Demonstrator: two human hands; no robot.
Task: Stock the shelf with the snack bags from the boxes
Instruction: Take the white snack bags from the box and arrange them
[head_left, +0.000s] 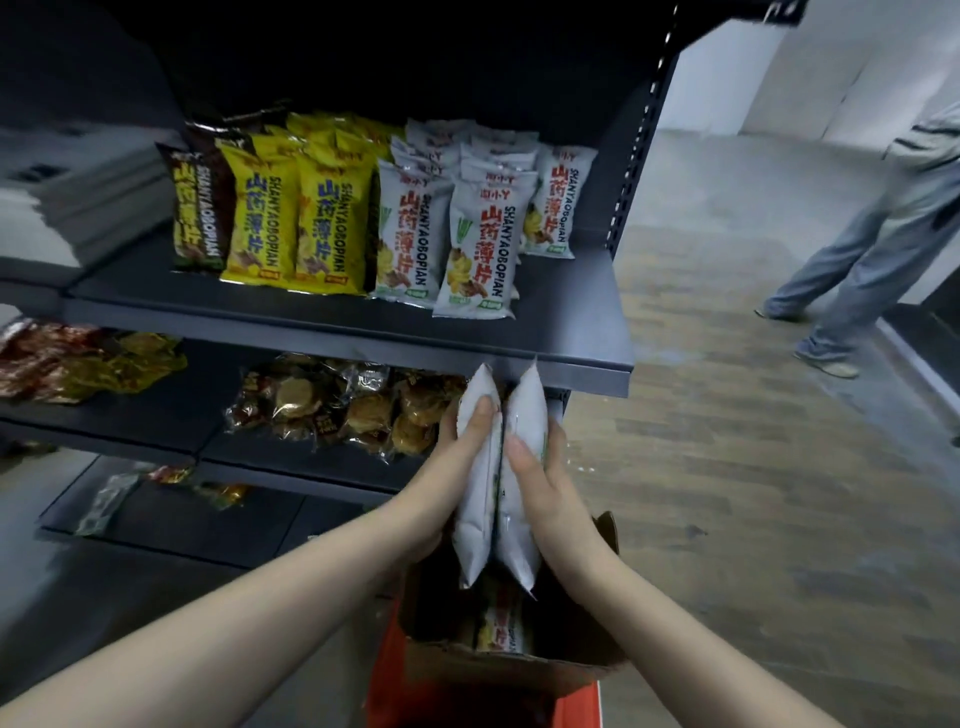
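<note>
Two white snack bags (474, 525) stand upright and touching between the hands. The left hand (452, 462) grips the left bag and the right hand (545, 488) grips the right bag. Below the hands sits one open cardboard box (467, 667). On the shelf (311, 322) above the hands, the front row holds two yellow bags (265, 218) and three white shelf bags (472, 249).

SHANYAOBOPIAN runs down the yellow bags (260, 218), beside blue 山药薄片. Same word on the white bags (478, 244) to the right, characters in red. Far-left brown bag (195, 213) carries both too.
</note>
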